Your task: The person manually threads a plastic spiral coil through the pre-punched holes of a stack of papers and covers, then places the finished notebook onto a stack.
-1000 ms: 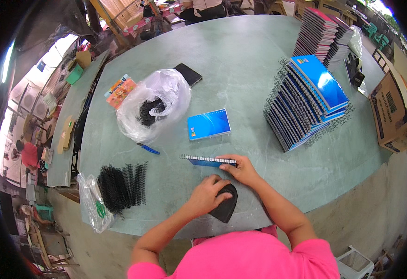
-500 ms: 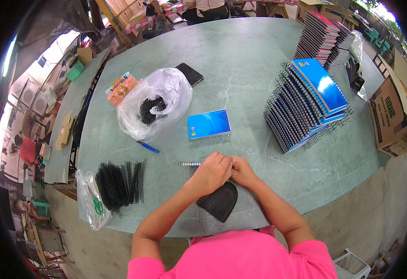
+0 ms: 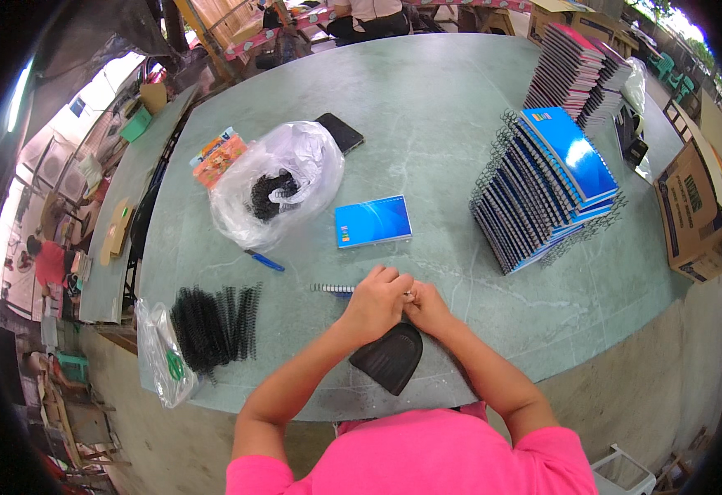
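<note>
Close to the table's near edge, my left hand [image 3: 377, 303] is closed around a small spiral notebook [image 3: 344, 290], mostly hidden under it. Its black wire coil sticks out leftward past the white page edges, with a sliver of blue cover below. My right hand [image 3: 429, 308] pinches at the notebook's right end, its fingertips nearly touching the left ones. What lies between those fingertips is too small to make out. Just below my hands rests a black rounded pad [image 3: 388, 358]. A blue notebook [image 3: 373, 221] lies flat beyond them.
At left are a pile of black coils [image 3: 212, 323], a plastic bag with green-handled scissors [image 3: 174, 365], and a blue cutter [image 3: 264, 261]. A white plastic bag [image 3: 237, 216] holds more coils. Stacked blue notebooks [image 3: 534, 198] and a cardboard box [image 3: 687, 210] stand right.
The coil end reaches slightly farther left past my left hand. Both hands have shifted a little, with the fingers still close together on the notebook.
</note>
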Available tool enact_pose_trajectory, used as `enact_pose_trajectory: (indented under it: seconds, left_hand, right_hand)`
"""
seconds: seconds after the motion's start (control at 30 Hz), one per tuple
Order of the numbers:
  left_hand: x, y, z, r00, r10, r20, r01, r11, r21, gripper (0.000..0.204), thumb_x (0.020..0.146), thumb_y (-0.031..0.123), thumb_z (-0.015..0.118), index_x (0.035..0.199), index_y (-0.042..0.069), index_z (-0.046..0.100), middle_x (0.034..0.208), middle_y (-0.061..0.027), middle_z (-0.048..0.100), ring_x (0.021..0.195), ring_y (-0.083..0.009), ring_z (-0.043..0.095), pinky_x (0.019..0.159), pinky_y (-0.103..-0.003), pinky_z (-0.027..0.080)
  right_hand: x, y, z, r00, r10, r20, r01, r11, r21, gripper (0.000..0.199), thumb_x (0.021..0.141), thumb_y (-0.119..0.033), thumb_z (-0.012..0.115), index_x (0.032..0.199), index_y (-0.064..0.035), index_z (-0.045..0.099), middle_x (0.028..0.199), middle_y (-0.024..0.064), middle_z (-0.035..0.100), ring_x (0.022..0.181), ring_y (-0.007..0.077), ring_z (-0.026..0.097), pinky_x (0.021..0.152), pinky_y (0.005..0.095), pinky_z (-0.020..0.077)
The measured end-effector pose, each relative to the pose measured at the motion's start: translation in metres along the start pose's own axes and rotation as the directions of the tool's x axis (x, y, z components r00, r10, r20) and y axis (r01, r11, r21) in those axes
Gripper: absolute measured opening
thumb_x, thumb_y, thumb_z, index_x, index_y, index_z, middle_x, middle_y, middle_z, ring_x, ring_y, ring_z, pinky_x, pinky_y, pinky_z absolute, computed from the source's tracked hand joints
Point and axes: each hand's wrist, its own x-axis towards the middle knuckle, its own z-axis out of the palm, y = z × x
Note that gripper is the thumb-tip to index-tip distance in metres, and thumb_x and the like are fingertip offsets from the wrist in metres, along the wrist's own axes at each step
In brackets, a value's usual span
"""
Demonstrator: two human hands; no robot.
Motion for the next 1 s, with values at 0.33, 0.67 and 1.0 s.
enact_pose_trajectory:
  seconds: [0.33, 0.67, 1.0]
  left_hand:
    - [-0.029, -0.038, -0.037, 0.946, -0.287, 0.152, 0.200, 0.884, 0.423, 0.017, 0.070, 0.012, 0.066, 0.086, 0.008, 0.059, 0.086, -0.0115, 0.061, 0.086, -0.0326, 0.058, 0.071, -0.043, 0.045]
    - [-0.014, 0.024, -0.078, 0.832, -0.217, -0.511, 0.209, 0.975, -0.074, 0.025, 0.075, 0.014, 0.068, 0.097, 0.005, 0.060, 0.088, -0.0133, 0.059, 0.076, -0.0271, 0.057, 0.064, -0.036, 0.045]
    - [-0.020, 0.004, -0.059, 0.908, -0.037, -0.418, 0.046, 0.999, 0.010, 0.022, 0.076, 0.011, 0.068, 0.096, 0.005, 0.062, 0.091, -0.0133, 0.060, 0.084, -0.0289, 0.057, 0.072, -0.036, 0.046]
  right_hand:
    - [0.002, -0.016, -0.006, 0.994, -0.103, -0.021, 0.099, 0.986, -0.136, 0.031, 0.076, -0.018, 0.065, 0.103, -0.0062, 0.061, 0.095, 0.0154, 0.062, 0.089, 0.0330, 0.059, 0.077, 0.0389, 0.0456]
    - [-0.005, -0.139, -0.083, 0.922, -0.384, -0.052, 0.167, 0.516, -0.840, 0.029, 0.072, -0.001, 0.055, 0.100, -0.0078, 0.062, 0.090, 0.0092, 0.064, 0.081, 0.0264, 0.061, 0.071, 0.0373, 0.0460]
    - [-0.007, -0.175, -0.178, 0.671, -0.566, -0.480, -0.386, 0.285, -0.877, 0.030, 0.084, -0.016, 0.058, 0.109, -0.0001, 0.058, 0.114, 0.0142, 0.059, 0.107, 0.0304, 0.055, 0.091, 0.0390, 0.0423]
